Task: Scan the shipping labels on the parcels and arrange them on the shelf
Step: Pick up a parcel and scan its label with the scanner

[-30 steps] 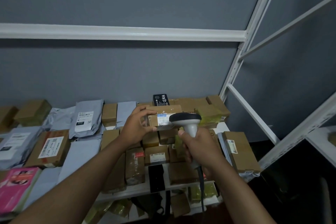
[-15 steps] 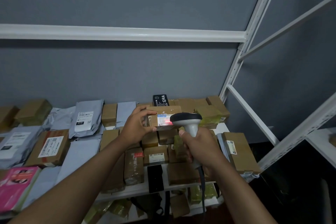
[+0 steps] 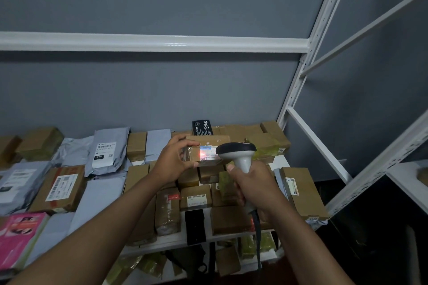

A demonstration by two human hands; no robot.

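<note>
While the red scan light sits on the label, the moment reads like this:

Left hand: the left hand (image 3: 173, 161) pinches a small brown parcel (image 3: 206, 150) by its left end, thumb below and fingers over the top, holding it up above the shelf (image 3: 281, 161) with the label side facing the scanner.

Right hand: the right hand (image 3: 253, 186) is wrapped round the grip of a grey handheld scanner (image 3: 237, 152), whose dark head is just beside the parcel's right end and partly covers it.

Shipping label: the white shipping label (image 3: 208, 154) carries a pink-red glow at its left part; a line of digits runs along the bottom, too small to read.

Risk, misread: the glow looks off-centre on the label and glossy tape covers the parcel, so glare or a missed barcode could spoil the read.

Risk, drop: the hold is only at one end, so a nudge from the scanner head could tip the parcel onto the boxes below.

Risk, cable: the scanner's cable (image 3: 257, 236) hangs down past the shelf edge and could snag packed parcels.

Readable writing: a grey mailer (image 3: 108, 152) at the back shows "OTO" on a black patch; a black box (image 3: 202, 127) bears white Chinese characters I cannot make out with confidence.
</note>
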